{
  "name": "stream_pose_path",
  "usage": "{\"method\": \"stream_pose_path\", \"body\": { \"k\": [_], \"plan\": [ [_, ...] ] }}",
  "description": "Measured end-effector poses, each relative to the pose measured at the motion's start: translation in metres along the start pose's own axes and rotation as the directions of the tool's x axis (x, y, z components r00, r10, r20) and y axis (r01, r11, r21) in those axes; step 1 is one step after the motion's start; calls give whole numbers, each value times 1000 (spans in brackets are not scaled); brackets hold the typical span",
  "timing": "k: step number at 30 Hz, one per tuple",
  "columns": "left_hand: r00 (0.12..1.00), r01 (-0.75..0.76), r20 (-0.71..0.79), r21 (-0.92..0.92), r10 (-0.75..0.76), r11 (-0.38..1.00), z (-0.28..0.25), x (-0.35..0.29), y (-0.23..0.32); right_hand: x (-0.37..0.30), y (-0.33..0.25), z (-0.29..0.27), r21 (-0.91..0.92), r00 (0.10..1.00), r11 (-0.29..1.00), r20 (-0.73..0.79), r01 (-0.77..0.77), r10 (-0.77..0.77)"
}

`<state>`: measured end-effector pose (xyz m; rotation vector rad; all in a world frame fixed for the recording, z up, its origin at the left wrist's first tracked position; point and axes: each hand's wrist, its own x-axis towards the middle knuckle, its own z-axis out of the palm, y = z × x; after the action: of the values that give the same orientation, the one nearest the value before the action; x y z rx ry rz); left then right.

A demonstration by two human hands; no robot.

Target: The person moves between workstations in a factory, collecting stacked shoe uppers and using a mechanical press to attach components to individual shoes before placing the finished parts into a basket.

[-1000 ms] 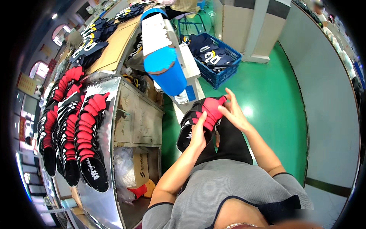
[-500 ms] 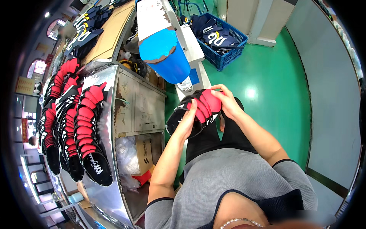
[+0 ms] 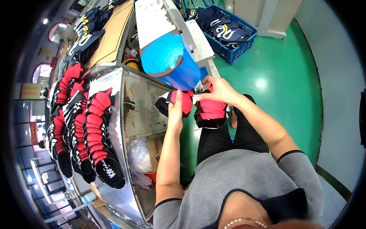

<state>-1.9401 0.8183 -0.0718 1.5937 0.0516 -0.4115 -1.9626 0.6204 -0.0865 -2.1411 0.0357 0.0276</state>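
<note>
My left hand (image 3: 176, 111) grips a small red and black shoe upper (image 3: 164, 104), its thumb lying along the top. Close to its right, my right hand (image 3: 222, 91) holds a bundle of red and black shoe uppers (image 3: 212, 113) from above, the fingers bent over its far end. The two lots are close together above my lap, and the fingertips of my right hand partly cover the spot between them. Just beyond my hands stands a machine with a rounded blue end (image 3: 167, 57).
On my left, a metal-topped cabinet (image 3: 122, 168) carries several overlapping rows of red and black uppers (image 3: 95, 131). Dark blue pieces lie on cardboard (image 3: 110, 32) farther back. A blue plastic crate (image 3: 232, 55) of dark pieces stands on the green floor (image 3: 274, 80); a grey wall (image 3: 335, 76) rises at right.
The single bundle held between both hands is now in two parts. My left hand has moved left with one upper, while my right hand holds the rest.
</note>
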Motion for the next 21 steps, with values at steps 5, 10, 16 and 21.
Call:
{"method": "stream_pose_path", "body": {
  "k": [5,10,16,21],
  "plan": [
    [999,-11,-37,-70,8,998,10,16,-20,8,7,13,10,1000,1000,12,-11,11],
    [990,0,-139,-113,-16,994,14,34,-25,12,10,26,119,997,992,-62,-47,55],
    [991,-10,-136,-83,-1,997,10,49,-31,25,28,24,274,999,962,35,0,-9],
    [994,-85,-80,-92,78,992,1,61,-45,34,46,24,510,988,858,151,-61,-19]
  ]
}}
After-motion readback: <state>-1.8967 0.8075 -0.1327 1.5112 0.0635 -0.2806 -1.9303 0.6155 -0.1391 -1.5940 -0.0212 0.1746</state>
